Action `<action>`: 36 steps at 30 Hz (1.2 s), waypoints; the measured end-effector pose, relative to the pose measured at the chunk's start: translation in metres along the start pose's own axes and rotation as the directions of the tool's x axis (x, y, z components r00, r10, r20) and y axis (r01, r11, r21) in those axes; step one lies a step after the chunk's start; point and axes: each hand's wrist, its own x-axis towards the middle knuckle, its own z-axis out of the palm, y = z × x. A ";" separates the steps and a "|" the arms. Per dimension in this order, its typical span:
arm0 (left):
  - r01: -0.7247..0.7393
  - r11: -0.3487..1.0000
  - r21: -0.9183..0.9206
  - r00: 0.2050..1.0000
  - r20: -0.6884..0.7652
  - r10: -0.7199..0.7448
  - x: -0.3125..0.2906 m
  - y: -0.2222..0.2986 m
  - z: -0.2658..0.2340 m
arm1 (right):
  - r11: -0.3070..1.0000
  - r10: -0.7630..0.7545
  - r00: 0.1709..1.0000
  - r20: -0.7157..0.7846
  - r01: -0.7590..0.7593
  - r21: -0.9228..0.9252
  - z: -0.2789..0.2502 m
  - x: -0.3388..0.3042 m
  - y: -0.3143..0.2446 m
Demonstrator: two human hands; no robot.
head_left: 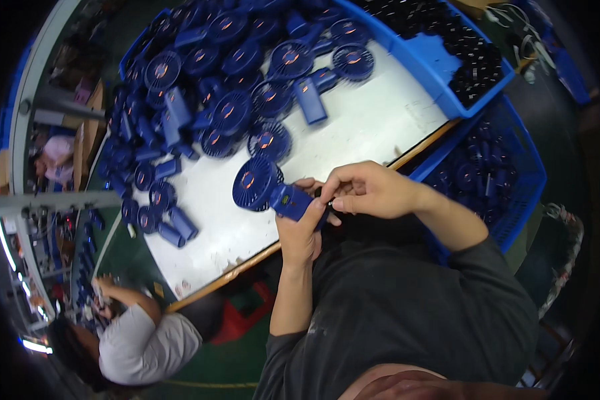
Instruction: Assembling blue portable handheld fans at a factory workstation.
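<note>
1. Far left, a co-worker in a grey shirt [143, 343] bends over beside the table's wooden edge.
2. A heap of blue handheld fans [213, 93] covers the white table [373, 120] toward its left and far side; the near strip is bare.
3. The held fan [268, 189] is just above the table's near edge, round head pointing left, handle running right and slightly down.
4. The left hand [301, 230] wraps the handle from beneath, fingers curled shut around it.
5. The right hand [367, 190] pinches the handle's end, fingertips pressed together.
6. At right, two blue bins [440, 67] hold dark parts.
</note>
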 end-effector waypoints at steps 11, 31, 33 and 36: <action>0.209 0.975 -0.070 0.963 0.190 -0.193 -0.020 0.007 -0.028 | 0.353 -0.500 0.831 0.245 0.454 -0.818 0.009 0.030 -0.002; -0.426 0.442 0.790 0.903 0.336 0.269 -0.010 0.021 0.003 | 0.790 -0.244 0.932 -0.267 0.031 -0.613 0.040 0.005 0.045; -0.490 0.040 0.871 0.835 0.456 0.308 0.005 0.052 -0.004 | 0.967 -0.079 0.923 -0.378 -0.021 -0.255 0.026 -0.030 0.048; -0.047 -0.312 0.949 0.745 0.241 0.621 0.038 0.105 -0.094 | 0.921 -0.383 0.663 -0.643 0.223 -0.318 -0.011 -0.095 0.066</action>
